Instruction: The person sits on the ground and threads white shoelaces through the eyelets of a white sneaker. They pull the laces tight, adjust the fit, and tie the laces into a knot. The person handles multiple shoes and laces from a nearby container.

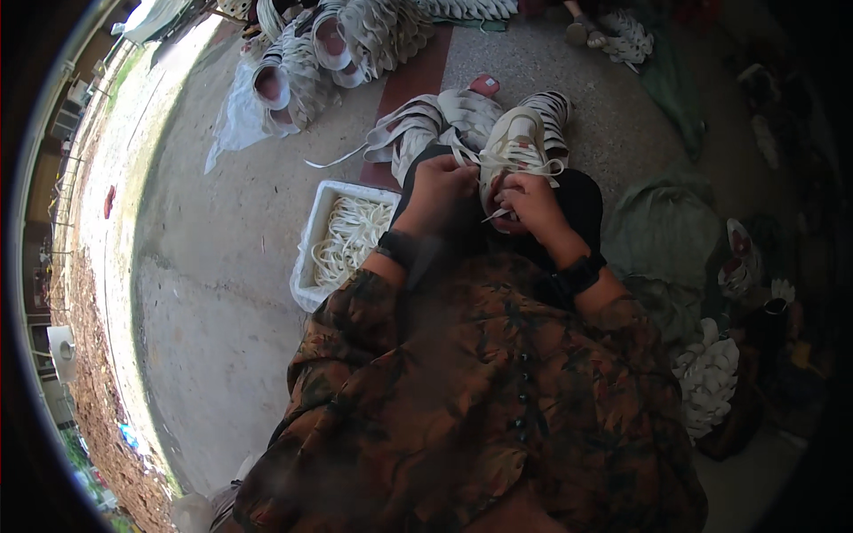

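Note:
A cream-white sneaker upper [515, 140] rests across my lap with its toe pointing away from me. White shoelace [531, 165] runs in rows across its front, and a loose loop sticks out on the right. My left hand [442, 188] is closed at the upper's left side, its fingers pinched on lace that rises beside the shoe. My right hand [530, 201] is closed over the near opening, pinching the lace, and a loose end pokes out below the fingers. Its fingertips partly hide the reddish inside of the shoe.
A white foam box [306, 266] of loose white laces [354, 233] stands left of my legs. More uppers [468, 114] lie just beyond my knees. Stacked uppers [373, 40] sit farther off by a clear plastic bag [240, 120]. Green sacks [666, 235] and another pile [706, 377] are at right.

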A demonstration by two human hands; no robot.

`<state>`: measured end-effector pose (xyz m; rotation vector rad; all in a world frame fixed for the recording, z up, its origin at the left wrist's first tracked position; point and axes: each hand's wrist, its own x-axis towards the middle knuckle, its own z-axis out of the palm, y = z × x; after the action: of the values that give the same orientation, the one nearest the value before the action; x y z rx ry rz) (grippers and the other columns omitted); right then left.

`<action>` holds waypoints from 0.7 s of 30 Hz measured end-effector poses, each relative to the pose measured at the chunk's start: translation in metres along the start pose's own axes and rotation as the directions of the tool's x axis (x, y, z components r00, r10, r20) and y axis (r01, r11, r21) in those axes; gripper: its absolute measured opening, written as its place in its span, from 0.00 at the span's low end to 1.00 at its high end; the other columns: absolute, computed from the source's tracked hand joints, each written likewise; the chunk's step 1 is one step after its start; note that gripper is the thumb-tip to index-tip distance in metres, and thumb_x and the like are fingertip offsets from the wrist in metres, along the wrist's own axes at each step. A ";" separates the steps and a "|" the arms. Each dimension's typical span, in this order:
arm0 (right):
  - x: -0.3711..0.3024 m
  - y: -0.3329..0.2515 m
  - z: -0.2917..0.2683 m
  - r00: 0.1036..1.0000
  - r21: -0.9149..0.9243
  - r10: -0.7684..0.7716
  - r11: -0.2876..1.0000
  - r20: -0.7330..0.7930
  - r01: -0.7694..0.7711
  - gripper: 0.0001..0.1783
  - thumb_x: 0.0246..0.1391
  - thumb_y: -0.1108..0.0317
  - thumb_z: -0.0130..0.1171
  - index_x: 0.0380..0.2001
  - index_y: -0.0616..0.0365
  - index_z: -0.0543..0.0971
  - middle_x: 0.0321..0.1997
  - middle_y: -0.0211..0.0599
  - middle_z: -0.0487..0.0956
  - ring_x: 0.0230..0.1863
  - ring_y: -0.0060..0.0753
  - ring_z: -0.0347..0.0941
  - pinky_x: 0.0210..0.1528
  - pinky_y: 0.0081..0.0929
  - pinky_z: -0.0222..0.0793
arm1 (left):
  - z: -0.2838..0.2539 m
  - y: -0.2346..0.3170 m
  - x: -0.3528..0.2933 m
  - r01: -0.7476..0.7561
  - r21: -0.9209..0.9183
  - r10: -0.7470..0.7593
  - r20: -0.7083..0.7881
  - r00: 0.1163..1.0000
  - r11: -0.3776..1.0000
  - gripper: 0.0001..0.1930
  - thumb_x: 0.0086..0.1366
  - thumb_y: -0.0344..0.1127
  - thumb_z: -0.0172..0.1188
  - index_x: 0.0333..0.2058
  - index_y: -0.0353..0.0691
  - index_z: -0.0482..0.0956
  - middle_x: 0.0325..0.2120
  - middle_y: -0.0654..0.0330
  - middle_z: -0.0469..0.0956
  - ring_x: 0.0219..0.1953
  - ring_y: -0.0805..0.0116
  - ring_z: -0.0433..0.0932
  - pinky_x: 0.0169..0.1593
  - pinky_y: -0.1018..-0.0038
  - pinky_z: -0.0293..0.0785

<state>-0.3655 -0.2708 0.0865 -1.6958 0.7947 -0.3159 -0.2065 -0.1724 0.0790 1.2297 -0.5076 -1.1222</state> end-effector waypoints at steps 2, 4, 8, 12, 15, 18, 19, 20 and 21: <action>0.005 0.002 0.002 0.978 0.147 0.183 0.970 0.098 -0.196 0.08 0.52 0.74 0.49 0.35 0.60 0.75 0.29 0.30 0.76 0.29 0.20 0.72 0.24 0.23 0.73 | 0.005 -0.006 0.005 -0.049 -0.026 0.048 -0.023 0.999 0.998 0.05 0.56 0.28 0.61 0.31 0.34 0.78 0.23 0.65 0.77 0.23 0.80 0.72 0.28 0.82 0.69; 0.003 -0.003 0.009 0.986 0.141 0.164 0.976 0.039 -0.168 0.08 0.51 0.74 0.48 0.36 0.60 0.74 0.29 0.31 0.76 0.29 0.20 0.72 0.24 0.23 0.74 | 0.007 -0.010 0.010 -0.080 -0.052 0.078 -0.030 0.996 0.995 0.07 0.53 0.25 0.60 0.33 0.32 0.78 0.24 0.62 0.78 0.25 0.77 0.75 0.31 0.80 0.71; 0.000 -0.014 0.015 0.976 0.140 0.217 0.967 -0.021 -0.212 0.10 0.51 0.75 0.47 0.38 0.60 0.73 0.29 0.32 0.76 0.28 0.20 0.72 0.24 0.23 0.73 | 0.011 -0.013 0.019 -0.116 0.034 0.118 -0.066 0.991 0.993 0.06 0.51 0.23 0.58 0.30 0.31 0.78 0.23 0.61 0.78 0.24 0.75 0.75 0.30 0.80 0.71; 0.005 -0.004 0.012 0.984 0.140 0.178 0.974 0.000 -0.176 0.11 0.51 0.76 0.47 0.39 0.60 0.73 0.29 0.32 0.76 0.28 0.20 0.72 0.25 0.23 0.73 | 0.011 -0.019 0.032 -0.185 0.345 0.225 -0.079 0.971 0.920 0.07 0.47 0.26 0.60 0.29 0.33 0.78 0.21 0.58 0.79 0.22 0.72 0.76 0.29 0.76 0.72; 0.009 0.008 0.009 0.995 0.124 0.101 0.987 0.003 -0.101 0.12 0.51 0.76 0.47 0.40 0.60 0.73 0.30 0.32 0.77 0.28 0.20 0.72 0.29 0.23 0.73 | 0.015 -0.017 0.039 -0.249 0.782 0.373 0.022 0.928 0.572 0.09 0.44 0.31 0.63 0.28 0.37 0.79 0.22 0.55 0.79 0.22 0.64 0.78 0.29 0.71 0.73; 0.012 0.015 0.012 0.998 0.056 0.045 0.998 -0.038 -0.043 0.13 0.52 0.76 0.48 0.42 0.61 0.74 0.31 0.33 0.78 0.30 0.22 0.73 0.33 0.23 0.72 | 0.030 -0.011 0.030 -0.271 0.924 0.404 0.147 0.903 0.269 0.09 0.43 0.35 0.65 0.26 0.42 0.78 0.22 0.54 0.78 0.25 0.56 0.79 0.30 0.67 0.74; 0.016 0.030 0.010 0.997 -0.004 -0.033 0.999 -0.068 0.033 0.13 0.52 0.75 0.49 0.42 0.62 0.74 0.32 0.33 0.78 0.30 0.23 0.73 0.34 0.24 0.72 | 0.033 -0.010 0.027 -0.315 0.931 0.404 0.221 0.888 0.182 0.09 0.43 0.36 0.65 0.26 0.43 0.78 0.22 0.55 0.78 0.26 0.55 0.78 0.30 0.66 0.74; 0.023 0.044 0.009 0.989 -0.064 -0.110 0.992 -0.095 0.104 0.13 0.52 0.75 0.50 0.42 0.63 0.75 0.32 0.34 0.79 0.31 0.24 0.74 0.35 0.24 0.71 | 0.036 -0.011 0.025 -0.361 0.928 0.396 0.299 0.868 0.090 0.09 0.43 0.37 0.65 0.25 0.44 0.77 0.22 0.55 0.77 0.27 0.53 0.78 0.30 0.65 0.74; 0.029 0.052 0.009 0.980 -0.109 -0.156 0.984 -0.125 0.143 0.13 0.52 0.75 0.50 0.41 0.63 0.76 0.33 0.34 0.79 0.32 0.26 0.74 0.35 0.25 0.71 | 0.038 -0.013 0.020 -0.393 0.914 0.453 0.309 0.836 0.102 0.08 0.44 0.37 0.65 0.25 0.45 0.77 0.21 0.56 0.77 0.27 0.53 0.78 0.30 0.65 0.74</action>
<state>-0.3563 -0.2876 0.0297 -1.8474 0.7925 -0.5057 -0.2343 -0.2069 0.0747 1.9686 -1.6010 -0.0891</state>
